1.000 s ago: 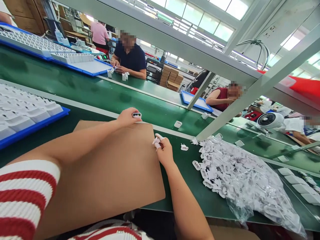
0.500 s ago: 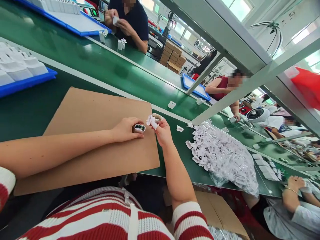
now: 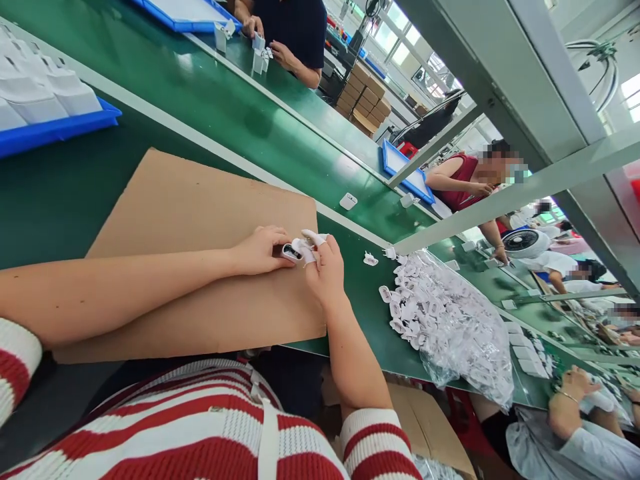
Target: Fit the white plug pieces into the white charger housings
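White shell (image 3: 291, 252): seen from the head view, a small, rounded, glossy plastic body with a dark oval opening that faces the camera. It is held just above the cardboard, near the sheet's far right corner, between the two hands.
Left hand (image 3: 263, 250): the fingers are curled and closed round the shell from the left. The bare forearm lies across the cardboard.
Right hand (image 3: 327, 270): the fingertips (image 3: 314, 238) wear white cots and are pinched together on a small white insert (image 3: 303, 248). The insert touches the shell's right end, but it blends with the cots, so its outline is unclear.
Cardboard (image 3: 190, 220): a plain brown sheet lying flat on the bench under both hands.
Bench (image 3: 65, 200): dark green and matt.
Bag (image 3: 450, 320): clear plastic, slumped on the bench to the right of the right hand and apart from it. Many white parts spill from its near end.
Loose insert (image 3: 371, 259): lies alone on the bench between the right hand and the bag.
Tray (image 3: 60, 130): blue, at the far left, holding rows of white blocks.
Belt (image 3: 225, 113): a green strip beyond the cardboard, with one white block (image 3: 349, 201) lying on it.
Sleeve (image 3: 370, 440): red-and-white stripes at the right elbow.
Others: a person in a dark top (image 3: 295, 27) sits across the belt with hands on white parts. A person in a red top (image 3: 463, 183) sits further right. A third person's hand (image 3: 570, 400) shows at the lower right.
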Tool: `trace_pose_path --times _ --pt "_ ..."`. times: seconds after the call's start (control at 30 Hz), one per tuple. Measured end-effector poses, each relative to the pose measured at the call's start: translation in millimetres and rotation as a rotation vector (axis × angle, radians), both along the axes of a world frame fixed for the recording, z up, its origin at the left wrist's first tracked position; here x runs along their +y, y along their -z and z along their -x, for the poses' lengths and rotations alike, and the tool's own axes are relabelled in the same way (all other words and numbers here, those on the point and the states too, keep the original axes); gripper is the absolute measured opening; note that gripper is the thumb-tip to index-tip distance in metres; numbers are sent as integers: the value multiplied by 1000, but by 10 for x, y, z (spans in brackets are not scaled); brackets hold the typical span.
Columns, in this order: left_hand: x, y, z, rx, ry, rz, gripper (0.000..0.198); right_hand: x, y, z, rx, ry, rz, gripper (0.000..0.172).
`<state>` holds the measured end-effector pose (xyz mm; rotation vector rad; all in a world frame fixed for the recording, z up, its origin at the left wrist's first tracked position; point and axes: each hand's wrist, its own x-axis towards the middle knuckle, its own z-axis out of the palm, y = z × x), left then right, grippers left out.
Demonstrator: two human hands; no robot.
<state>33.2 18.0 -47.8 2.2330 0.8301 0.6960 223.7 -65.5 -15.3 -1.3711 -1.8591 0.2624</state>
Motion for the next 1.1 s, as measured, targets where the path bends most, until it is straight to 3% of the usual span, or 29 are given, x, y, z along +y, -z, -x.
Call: trace_pose_path --times 0.1,0.2,0.27,0.43,0.53,0.67,0.83,1.0,1.1 --pt "46 -18 35 9 95 71 40 29 38 -27 199 29 136 32" --pt "54 -48 58 29 100 92 64 58 59 -80 479 -3 346 29" --pt "36 -61 53 36 68 55 76 68 41 -111 598 18 397 33" --pt "2 -57 6 31 -5 59 51 72 -58 -147 749 51 381 34" --pt "4 -55 -4 12 -9 63 53 94 -55 -136 839 -34 393 33" --pt "16 -51 -2 7 8 59 48 113 -4 -124 741 -38 271 24" --pt "42 -9 -8 -13 29 45 44 39 -7 -120 434 56 140 52" --pt "64 39 -10 -46 49 19 43 30 60 -109 77 23 84 30" --pt "78 58 -12 -44 64 -8 42 64 124 -92 32 33 1 28"
